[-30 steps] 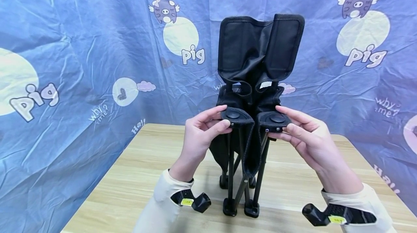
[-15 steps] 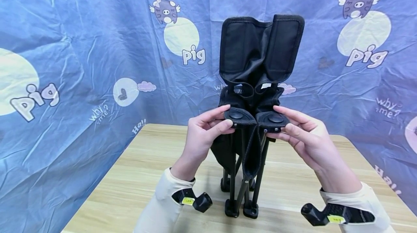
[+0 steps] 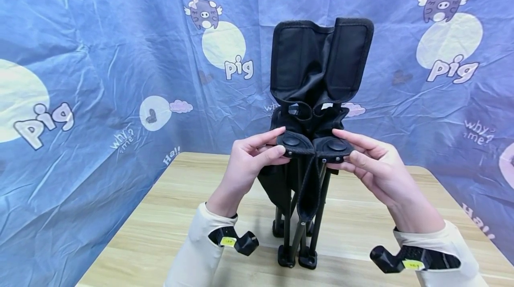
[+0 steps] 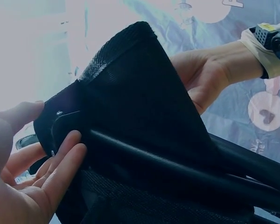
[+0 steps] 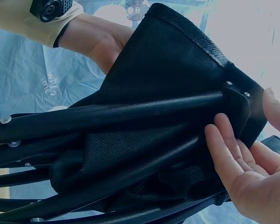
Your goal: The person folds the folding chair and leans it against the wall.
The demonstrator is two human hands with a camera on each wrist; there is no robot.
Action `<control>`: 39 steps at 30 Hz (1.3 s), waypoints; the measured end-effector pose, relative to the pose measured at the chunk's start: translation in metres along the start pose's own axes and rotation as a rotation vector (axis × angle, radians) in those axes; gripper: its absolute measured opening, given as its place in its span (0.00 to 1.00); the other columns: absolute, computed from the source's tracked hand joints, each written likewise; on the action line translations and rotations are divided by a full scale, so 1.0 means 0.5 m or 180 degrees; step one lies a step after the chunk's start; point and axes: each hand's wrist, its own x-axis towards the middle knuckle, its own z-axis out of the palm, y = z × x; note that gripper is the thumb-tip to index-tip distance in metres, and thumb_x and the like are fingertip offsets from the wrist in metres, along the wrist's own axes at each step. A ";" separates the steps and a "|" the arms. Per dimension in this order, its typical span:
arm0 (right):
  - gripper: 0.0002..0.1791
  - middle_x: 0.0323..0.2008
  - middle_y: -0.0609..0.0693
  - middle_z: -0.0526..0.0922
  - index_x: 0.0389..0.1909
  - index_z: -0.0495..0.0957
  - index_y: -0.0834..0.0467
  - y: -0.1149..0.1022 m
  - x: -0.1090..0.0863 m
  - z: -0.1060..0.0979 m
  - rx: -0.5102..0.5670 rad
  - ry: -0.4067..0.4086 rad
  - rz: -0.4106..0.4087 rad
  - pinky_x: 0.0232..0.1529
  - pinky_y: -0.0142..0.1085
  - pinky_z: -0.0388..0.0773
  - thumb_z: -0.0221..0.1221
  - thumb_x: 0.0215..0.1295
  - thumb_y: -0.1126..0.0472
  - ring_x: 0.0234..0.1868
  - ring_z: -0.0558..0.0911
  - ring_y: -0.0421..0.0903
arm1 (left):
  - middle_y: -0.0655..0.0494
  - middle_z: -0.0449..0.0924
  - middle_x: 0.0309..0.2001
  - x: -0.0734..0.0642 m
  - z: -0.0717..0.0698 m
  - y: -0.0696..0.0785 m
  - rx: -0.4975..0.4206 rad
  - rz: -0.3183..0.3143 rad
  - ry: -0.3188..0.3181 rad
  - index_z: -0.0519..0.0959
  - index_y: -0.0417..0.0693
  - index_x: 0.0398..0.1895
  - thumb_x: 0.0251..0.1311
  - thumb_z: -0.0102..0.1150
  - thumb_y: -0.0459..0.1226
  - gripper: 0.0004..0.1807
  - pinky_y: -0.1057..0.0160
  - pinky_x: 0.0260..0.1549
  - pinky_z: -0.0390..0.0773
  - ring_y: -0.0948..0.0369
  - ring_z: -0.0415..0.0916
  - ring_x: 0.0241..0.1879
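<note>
A black folding chair (image 3: 307,72) stands upright on the table, its fabric seat and back folded inward and its thin legs drawn close together. My left hand (image 3: 257,155) pinches the left front seat corner (image 3: 295,142), thumb at the front edge and forefinger on top. On the other side, my right hand (image 3: 371,162) grips the right front corner (image 3: 334,146) likewise. The two corners meet in the middle, and the seat fabric sags in a fold below. In the left wrist view, fingers (image 4: 67,163) lie under the corner beside a leg tube (image 4: 144,158). The right wrist view shows riveted tubes (image 5: 107,109).
The light wooden table (image 3: 160,215) extends around the chair's plastic feet (image 3: 286,255). A blue curtain (image 3: 120,55) with pig prints hangs behind and along both sides. Each wrist wears a black camera (image 3: 245,243) over a cream sleeve (image 3: 196,251).
My right hand has shifted slightly left and my left hand slightly right, each with its seat corner. The gap between the two corners has closed, and the legs stand a little nearer each other.
</note>
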 end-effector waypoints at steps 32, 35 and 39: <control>0.27 0.67 0.65 0.69 0.72 0.59 0.70 0.052 -0.073 -0.009 0.0773 -0.0491 -0.0552 0.65 0.52 0.72 0.27 0.76 0.76 0.62 0.75 0.64 | 0.56 0.86 0.46 -0.083 -0.024 -0.051 -0.0398 0.0353 0.0142 0.84 0.58 0.54 0.62 0.63 0.31 0.19 0.59 0.34 0.88 0.58 0.86 0.40; 0.26 0.67 0.64 0.70 0.71 0.61 0.70 0.060 -0.087 -0.012 0.0770 -0.0526 -0.0537 0.65 0.51 0.72 0.28 0.77 0.76 0.62 0.75 0.63 | 0.57 0.85 0.47 -0.098 -0.031 -0.065 -0.0441 0.0450 0.0190 0.81 0.57 0.58 0.64 0.59 0.29 0.21 0.61 0.31 0.87 0.60 0.86 0.39; 0.28 0.65 0.66 0.71 0.71 0.60 0.71 0.071 -0.106 -0.020 0.0715 -0.0519 -0.0460 0.63 0.49 0.75 0.26 0.75 0.77 0.60 0.78 0.61 | 0.57 0.85 0.46 -0.120 -0.041 -0.083 -0.0657 0.0656 0.0293 0.79 0.53 0.59 0.63 0.52 0.23 0.24 0.66 0.29 0.86 0.62 0.85 0.38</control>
